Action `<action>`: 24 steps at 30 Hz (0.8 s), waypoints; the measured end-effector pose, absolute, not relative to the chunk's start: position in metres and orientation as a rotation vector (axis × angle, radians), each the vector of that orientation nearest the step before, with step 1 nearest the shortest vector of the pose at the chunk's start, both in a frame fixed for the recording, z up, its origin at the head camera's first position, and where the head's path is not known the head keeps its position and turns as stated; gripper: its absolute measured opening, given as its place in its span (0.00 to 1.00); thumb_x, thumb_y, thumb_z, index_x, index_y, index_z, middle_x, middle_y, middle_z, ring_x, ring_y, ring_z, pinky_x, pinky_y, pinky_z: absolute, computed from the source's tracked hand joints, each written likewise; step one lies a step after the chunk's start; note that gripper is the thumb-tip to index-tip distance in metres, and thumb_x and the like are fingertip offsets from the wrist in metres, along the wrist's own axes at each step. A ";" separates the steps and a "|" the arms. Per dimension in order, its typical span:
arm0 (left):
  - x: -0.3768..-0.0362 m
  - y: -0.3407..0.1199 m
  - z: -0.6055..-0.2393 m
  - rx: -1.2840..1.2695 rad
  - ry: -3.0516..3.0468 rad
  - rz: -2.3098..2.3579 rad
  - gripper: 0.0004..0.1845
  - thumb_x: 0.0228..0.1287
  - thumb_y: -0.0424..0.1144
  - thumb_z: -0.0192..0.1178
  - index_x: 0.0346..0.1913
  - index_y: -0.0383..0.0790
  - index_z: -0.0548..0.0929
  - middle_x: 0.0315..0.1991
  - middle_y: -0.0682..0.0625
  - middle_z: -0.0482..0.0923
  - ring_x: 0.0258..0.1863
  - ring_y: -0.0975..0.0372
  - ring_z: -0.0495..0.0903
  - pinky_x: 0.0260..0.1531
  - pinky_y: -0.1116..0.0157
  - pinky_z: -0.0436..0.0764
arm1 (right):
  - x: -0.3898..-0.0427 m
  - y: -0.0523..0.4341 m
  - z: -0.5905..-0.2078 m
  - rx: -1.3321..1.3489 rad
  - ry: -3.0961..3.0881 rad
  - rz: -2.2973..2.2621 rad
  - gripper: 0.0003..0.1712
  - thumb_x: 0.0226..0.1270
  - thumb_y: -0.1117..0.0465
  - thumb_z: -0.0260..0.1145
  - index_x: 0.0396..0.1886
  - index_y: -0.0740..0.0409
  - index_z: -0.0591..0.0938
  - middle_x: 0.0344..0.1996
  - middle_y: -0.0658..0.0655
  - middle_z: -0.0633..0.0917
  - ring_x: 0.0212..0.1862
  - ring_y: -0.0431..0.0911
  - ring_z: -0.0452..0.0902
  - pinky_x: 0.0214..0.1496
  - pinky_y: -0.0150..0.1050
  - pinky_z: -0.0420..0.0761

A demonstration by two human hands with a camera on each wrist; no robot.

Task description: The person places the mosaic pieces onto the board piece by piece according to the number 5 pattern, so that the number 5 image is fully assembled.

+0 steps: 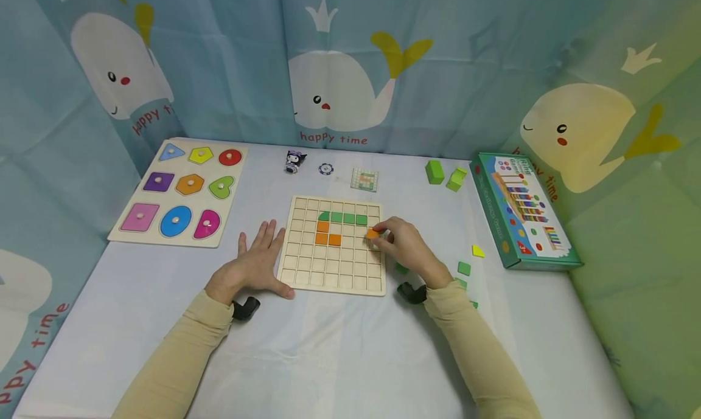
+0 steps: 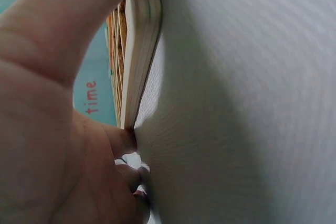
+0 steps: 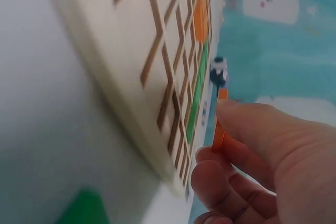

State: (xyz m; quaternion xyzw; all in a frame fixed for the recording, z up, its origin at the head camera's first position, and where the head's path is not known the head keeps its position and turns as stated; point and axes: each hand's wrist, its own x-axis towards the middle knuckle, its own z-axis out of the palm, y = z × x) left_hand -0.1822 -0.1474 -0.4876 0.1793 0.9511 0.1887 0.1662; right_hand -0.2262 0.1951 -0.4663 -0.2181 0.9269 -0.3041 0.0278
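1. The left hand (image 1: 257, 264) lies flat beside the grid board (image 1: 331, 264), thumb by its near left corner and fingertips along its left edge, probably to keep it from sliding.
2. The right hand (image 1: 406, 242) holds an orange tile (image 1: 372, 233) by its edges; such a grip seems chosen to leave the tile's broad faces uncovered. The tile is at the right fingertips, over the board's right side, and in the right wrist view looks raised off the surface.
3. Left of those fingertips, a row of four green tiles (image 1: 348, 218) and three orange tiles (image 1: 321, 238) sit in cells, whose ridges appear to keep them square.
4. Loose green tiles (image 1: 464, 268) and a yellow tile (image 1: 478, 251) lie right of the right fingers, presumably for easy reach. A small patterned card (image 1: 364, 179) lies beyond the right fingertips, past the board's far edge, perhaps so that it stays in sight.
5. The right thumb and forefinger are clamped on the orange tile, with the other fingers bent below them and apart from the board.
6. The left fingers are straight and spread, thumb wide of the rest; they grip nothing, and a finger appears to touch the board's side.
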 end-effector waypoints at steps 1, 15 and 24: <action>-0.182 -0.147 -0.488 0.511 2.709 0.535 0.78 0.29 0.70 0.76 0.76 0.28 0.44 0.76 0.32 0.30 0.74 0.43 0.29 0.60 0.32 0.30 | -0.227 0.192 -0.467 -0.695 2.861 -0.926 0.15 0.65 0.62 0.70 0.48 0.66 0.84 0.41 0.57 0.82 0.31 0.44 0.73 0.30 0.37 0.74; -0.182 -0.147 -0.487 0.515 2.704 0.548 0.79 0.28 0.70 0.75 0.76 0.28 0.43 0.76 0.32 0.30 0.74 0.43 0.28 0.60 0.32 0.29 | -0.230 0.161 -0.469 -0.888 2.811 -0.809 0.14 0.65 0.60 0.70 0.47 0.64 0.85 0.37 0.55 0.81 0.33 0.44 0.71 0.35 0.38 0.74; -0.182 -0.147 -0.487 0.516 2.707 0.544 0.78 0.28 0.70 0.75 0.76 0.28 0.44 0.76 0.32 0.30 0.74 0.43 0.28 0.60 0.32 0.29 | -0.231 0.153 -0.470 -0.892 2.819 -0.730 0.13 0.65 0.60 0.70 0.45 0.63 0.86 0.40 0.56 0.82 0.39 0.45 0.73 0.42 0.40 0.76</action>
